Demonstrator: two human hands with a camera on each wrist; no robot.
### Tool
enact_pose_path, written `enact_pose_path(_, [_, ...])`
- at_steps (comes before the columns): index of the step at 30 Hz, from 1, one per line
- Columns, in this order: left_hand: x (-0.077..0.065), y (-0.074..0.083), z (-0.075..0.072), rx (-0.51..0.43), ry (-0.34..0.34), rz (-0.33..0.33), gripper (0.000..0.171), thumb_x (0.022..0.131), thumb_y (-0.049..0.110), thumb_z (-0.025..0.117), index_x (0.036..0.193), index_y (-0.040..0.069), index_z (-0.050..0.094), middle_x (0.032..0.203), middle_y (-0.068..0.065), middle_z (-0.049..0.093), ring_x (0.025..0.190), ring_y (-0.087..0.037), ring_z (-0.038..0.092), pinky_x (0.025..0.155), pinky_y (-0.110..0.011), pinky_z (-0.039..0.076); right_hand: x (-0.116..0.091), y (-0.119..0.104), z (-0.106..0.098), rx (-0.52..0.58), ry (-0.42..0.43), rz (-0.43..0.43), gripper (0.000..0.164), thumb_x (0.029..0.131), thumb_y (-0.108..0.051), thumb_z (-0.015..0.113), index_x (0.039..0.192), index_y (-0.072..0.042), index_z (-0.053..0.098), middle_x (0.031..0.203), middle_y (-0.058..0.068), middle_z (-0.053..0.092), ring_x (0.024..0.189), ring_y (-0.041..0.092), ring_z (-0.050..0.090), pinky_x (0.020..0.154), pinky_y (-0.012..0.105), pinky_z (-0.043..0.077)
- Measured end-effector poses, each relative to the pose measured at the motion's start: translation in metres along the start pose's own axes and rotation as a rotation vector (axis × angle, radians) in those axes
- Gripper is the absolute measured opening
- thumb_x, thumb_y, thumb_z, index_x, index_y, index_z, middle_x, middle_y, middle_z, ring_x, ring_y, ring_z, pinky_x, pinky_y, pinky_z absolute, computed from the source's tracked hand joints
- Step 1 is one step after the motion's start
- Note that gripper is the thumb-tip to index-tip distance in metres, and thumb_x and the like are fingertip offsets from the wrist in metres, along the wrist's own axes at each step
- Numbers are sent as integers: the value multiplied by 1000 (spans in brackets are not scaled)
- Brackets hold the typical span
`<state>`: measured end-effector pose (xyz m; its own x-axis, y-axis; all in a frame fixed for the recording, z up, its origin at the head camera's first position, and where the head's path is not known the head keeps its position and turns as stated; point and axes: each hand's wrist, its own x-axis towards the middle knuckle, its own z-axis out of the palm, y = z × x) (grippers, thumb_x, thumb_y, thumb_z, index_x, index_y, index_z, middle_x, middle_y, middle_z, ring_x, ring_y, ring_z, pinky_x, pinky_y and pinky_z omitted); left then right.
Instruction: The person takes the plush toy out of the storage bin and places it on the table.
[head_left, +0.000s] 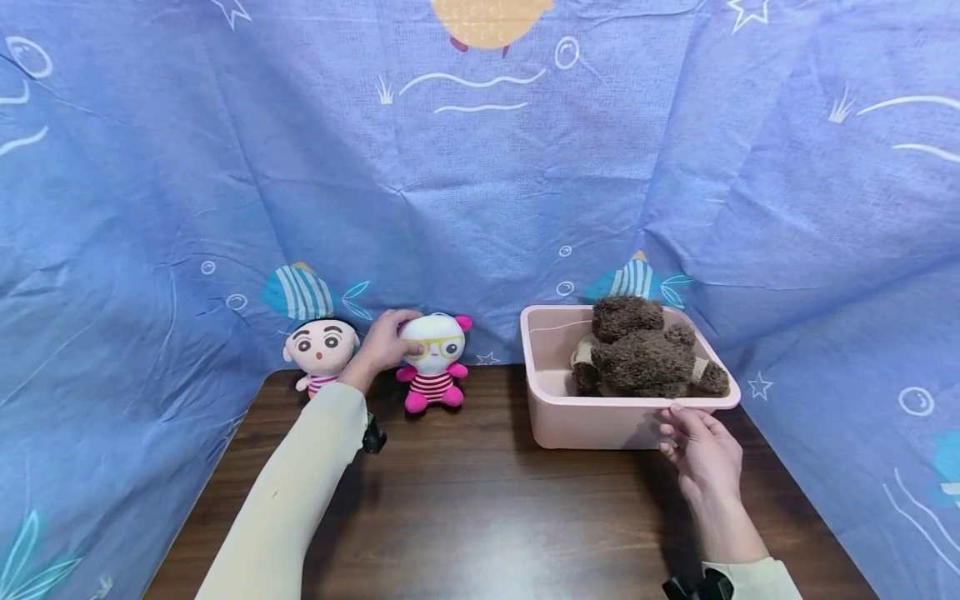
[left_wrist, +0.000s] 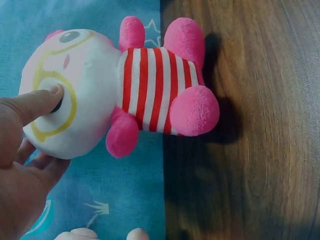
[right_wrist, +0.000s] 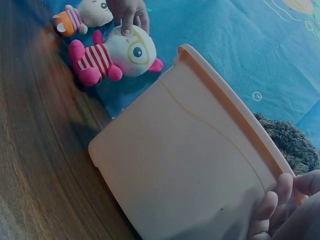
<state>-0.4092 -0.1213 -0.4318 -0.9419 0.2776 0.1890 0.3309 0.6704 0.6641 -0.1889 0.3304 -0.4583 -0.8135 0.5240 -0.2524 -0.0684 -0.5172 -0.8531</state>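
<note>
A plush doll point(head_left: 431, 385) with a white head, yellow glasses, pink limbs and a red-striped body is upright at the back of the table. My left hand point(head_left: 384, 343) grips its head; in the left wrist view the thumb presses on the doll's face point(left_wrist: 90, 115) and the fingers go behind. Whether its feet touch the table is hard to tell. At the right, my right hand point(head_left: 708, 458) pinches the front rim of a pink plastic bin point(head_left: 592, 425), with fingers against the outer wall. A brown teddy bear point(head_left: 645, 362) lies inside the bin.
Left of the striped doll sits another plush doll point(head_left: 321, 346) with black hair and thick eyebrows, partly behind my left arm. A blue printed cloth point(head_left: 480, 208) hangs behind and beside the dark wooden table point(head_left: 480, 500).
</note>
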Motion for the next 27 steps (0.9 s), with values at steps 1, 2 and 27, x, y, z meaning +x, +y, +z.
enact_pose_path(1, [0, 0, 0, 6, -4, -2, 61, 83, 8, 83, 139, 6, 61, 139, -23, 56, 126, -40, 53, 107, -54, 44, 0, 0, 0, 3, -3, -2, 15, 95, -4, 71, 82, -12, 69, 75, 0, 77, 55, 9, 65, 43, 25, 50])
enact_pose_path(2, [1, 0, -1, 13, -8, -3, 61, 84, 9, 83, 141, 6, 60, 140, -23, 56, 127, -40, 53, 107, -55, 44, 0, 0, -1, 4, -3, -4, 16, 95, -4, 71, 82, -12, 69, 74, 0, 77, 55, 9, 65, 43, 25, 50])
enact_pose_path(27, [0, -5, -6, -12, -6, -34, 65, 87, 16, 82, 146, 7, 57, 145, -23, 51, 131, -40, 50, 110, -53, 42, 1, 1, -3, -19, -23, -15, 16, 95, -7, 72, 81, -12, 68, 75, -2, 77, 56, 8, 66, 44, 24, 51])
